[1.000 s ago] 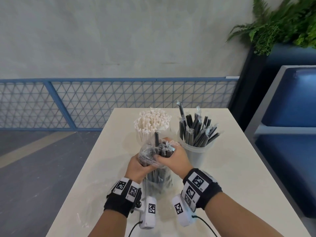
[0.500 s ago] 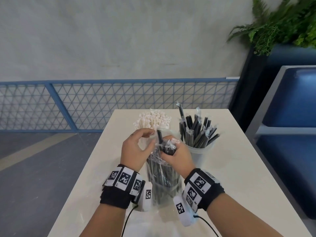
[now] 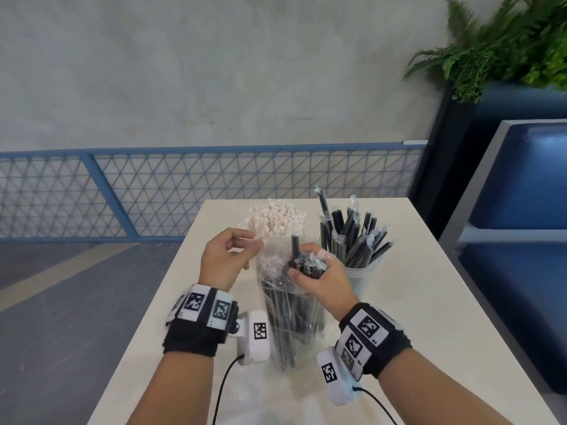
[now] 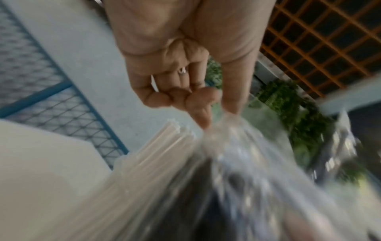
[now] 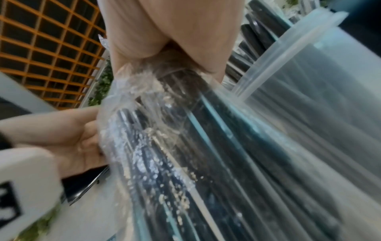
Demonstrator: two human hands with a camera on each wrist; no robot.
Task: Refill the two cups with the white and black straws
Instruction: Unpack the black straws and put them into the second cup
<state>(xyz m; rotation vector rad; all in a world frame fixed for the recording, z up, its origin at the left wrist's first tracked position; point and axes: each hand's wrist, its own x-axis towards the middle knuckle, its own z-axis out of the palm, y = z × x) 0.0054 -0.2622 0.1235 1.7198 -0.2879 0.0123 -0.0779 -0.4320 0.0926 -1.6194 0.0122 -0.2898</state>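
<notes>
A clear plastic bag (image 3: 291,320) of wrapped black straws stands upright on the white table (image 3: 429,302) in front of me. My right hand (image 3: 319,271) grips the tops of a bunch of black straws (image 3: 306,266) at the bag's mouth; one straw pokes up above the fist. My left hand (image 3: 228,259) pinches the bag's upper edge (image 4: 222,124) between thumb and forefinger, pulling it left. Behind stand a cup of white straws (image 3: 276,220) and a clear cup (image 3: 359,277) of black straws (image 3: 352,237). The right wrist view shows the bag (image 5: 164,146) against that cup (image 5: 309,81).
A blue mesh railing (image 3: 184,188) runs behind the table's far edge. A dark planter with ferns (image 3: 506,50) and a blue bench seat (image 3: 521,225) stand to the right. Floor drops away left of the table.
Both hands rose from the bag's middle to its top. The left hand let go of the bag's body and now pinches its rim, drawn leftward; the right hand keeps hold of the straw tops.
</notes>
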